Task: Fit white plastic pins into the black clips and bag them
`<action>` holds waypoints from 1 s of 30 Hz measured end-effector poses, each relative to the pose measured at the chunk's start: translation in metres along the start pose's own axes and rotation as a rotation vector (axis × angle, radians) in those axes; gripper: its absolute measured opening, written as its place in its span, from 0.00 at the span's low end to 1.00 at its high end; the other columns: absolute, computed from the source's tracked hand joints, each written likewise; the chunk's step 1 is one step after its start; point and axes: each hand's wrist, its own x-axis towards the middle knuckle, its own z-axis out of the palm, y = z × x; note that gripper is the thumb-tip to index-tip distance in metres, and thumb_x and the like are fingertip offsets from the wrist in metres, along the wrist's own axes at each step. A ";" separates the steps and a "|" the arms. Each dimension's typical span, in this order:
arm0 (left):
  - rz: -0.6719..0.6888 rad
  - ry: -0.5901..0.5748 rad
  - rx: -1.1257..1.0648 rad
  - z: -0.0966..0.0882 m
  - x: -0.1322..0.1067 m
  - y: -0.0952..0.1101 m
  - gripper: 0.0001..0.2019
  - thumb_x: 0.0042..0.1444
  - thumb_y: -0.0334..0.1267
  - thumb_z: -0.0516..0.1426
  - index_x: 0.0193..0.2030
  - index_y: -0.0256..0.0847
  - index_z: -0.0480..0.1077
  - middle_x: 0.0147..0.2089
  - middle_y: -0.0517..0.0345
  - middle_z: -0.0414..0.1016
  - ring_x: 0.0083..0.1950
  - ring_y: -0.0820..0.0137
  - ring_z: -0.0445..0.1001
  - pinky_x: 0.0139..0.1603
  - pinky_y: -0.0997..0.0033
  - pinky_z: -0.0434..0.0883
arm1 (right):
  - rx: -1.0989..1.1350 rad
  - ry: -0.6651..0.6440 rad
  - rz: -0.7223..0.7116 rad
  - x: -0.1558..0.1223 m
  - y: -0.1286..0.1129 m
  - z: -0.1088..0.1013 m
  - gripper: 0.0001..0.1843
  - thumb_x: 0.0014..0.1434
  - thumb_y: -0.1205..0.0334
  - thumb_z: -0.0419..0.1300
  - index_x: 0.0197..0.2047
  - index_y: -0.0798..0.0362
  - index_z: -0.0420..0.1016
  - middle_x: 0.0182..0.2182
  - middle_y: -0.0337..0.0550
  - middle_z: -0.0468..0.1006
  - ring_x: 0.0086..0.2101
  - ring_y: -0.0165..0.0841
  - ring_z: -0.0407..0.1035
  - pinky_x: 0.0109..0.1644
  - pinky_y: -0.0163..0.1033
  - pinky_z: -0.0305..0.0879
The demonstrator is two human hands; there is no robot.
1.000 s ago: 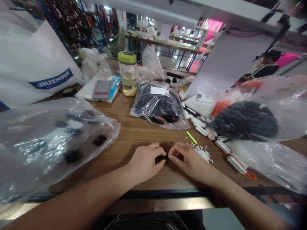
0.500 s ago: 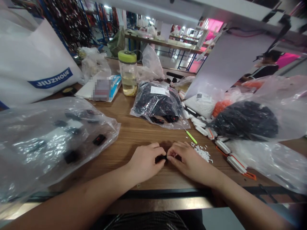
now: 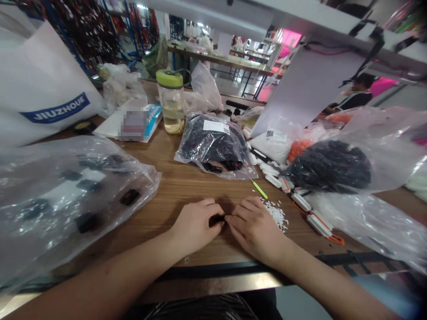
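Near the table's front edge, my left hand (image 3: pixel 197 226) is closed on a small black plastic piece (image 3: pixel 217 219), mostly hidden by the fingers. My right hand (image 3: pixel 255 227) is closed, its thumb and fingertips pinched at the right end of that piece. Whether a smaller bit sits between those fingertips cannot be seen. Just beyond the right hand lies a loose heap of tiny white pieces (image 3: pixel 279 215). A thin tool with a yellow-green handle (image 3: pixel 260 190) rests above the heap. Straight ahead is a clear bag of black plastic parts (image 3: pixel 213 142), some at its mouth.
On the left spreads a clear bag (image 3: pixel 110 226) with several black parts. A green-lidded bottle (image 3: pixel 171 109) stands behind. Along the right are white-and-orange pieces (image 3: pixel 318 224) and a bag of dark parts (image 3: pixel 333 166). A person (image 3: pixel 358 95) sits farther back.
My right hand has turned, its fingers now folded lower over the end of the black piece. The left hand keeps its hold. The whole view has shifted slightly.
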 end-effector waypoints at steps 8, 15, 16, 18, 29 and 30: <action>0.017 0.001 -0.056 0.001 0.000 -0.002 0.06 0.55 0.33 0.60 0.38 0.45 0.77 0.32 0.63 0.71 0.29 0.73 0.68 0.31 0.73 0.63 | 0.050 -0.158 0.489 0.002 0.075 -0.020 0.14 0.64 0.61 0.54 0.36 0.51 0.83 0.33 0.44 0.83 0.34 0.36 0.74 0.38 0.38 0.61; 0.033 0.015 -0.070 0.001 0.000 -0.003 0.06 0.55 0.33 0.59 0.38 0.44 0.77 0.32 0.62 0.71 0.29 0.74 0.68 0.32 0.73 0.63 | -0.075 -0.304 0.616 0.009 0.100 -0.014 0.13 0.58 0.64 0.56 0.34 0.52 0.83 0.37 0.47 0.84 0.37 0.37 0.76 0.38 0.37 0.61; 0.034 0.015 -0.071 0.002 0.000 -0.004 0.06 0.55 0.33 0.59 0.38 0.44 0.77 0.32 0.62 0.71 0.29 0.74 0.68 0.32 0.73 0.63 | -0.079 -0.303 0.638 0.010 0.100 -0.013 0.12 0.57 0.64 0.57 0.32 0.53 0.83 0.33 0.47 0.84 0.34 0.37 0.75 0.36 0.37 0.60; 0.036 0.019 -0.078 0.002 0.000 -0.004 0.06 0.55 0.32 0.59 0.38 0.44 0.77 0.32 0.63 0.70 0.29 0.74 0.68 0.32 0.73 0.63 | -0.061 -0.310 0.676 0.011 0.105 -0.012 0.12 0.55 0.63 0.58 0.29 0.53 0.83 0.27 0.46 0.83 0.30 0.36 0.74 0.32 0.36 0.58; 0.035 0.018 -0.077 0.003 0.000 -0.005 0.06 0.55 0.33 0.59 0.38 0.44 0.77 0.30 0.63 0.69 0.29 0.74 0.67 0.32 0.73 0.63 | 0.185 -0.316 0.667 -0.002 0.137 -0.011 0.13 0.56 0.56 0.59 0.33 0.51 0.86 0.27 0.38 0.84 0.28 0.32 0.74 0.31 0.33 0.62; 0.035 0.019 -0.076 0.003 0.000 -0.006 0.06 0.55 0.33 0.59 0.38 0.44 0.77 0.31 0.63 0.69 0.29 0.74 0.67 0.32 0.73 0.63 | 0.186 -0.308 0.668 -0.002 0.136 -0.011 0.13 0.56 0.56 0.60 0.33 0.51 0.85 0.28 0.39 0.84 0.29 0.33 0.75 0.31 0.34 0.62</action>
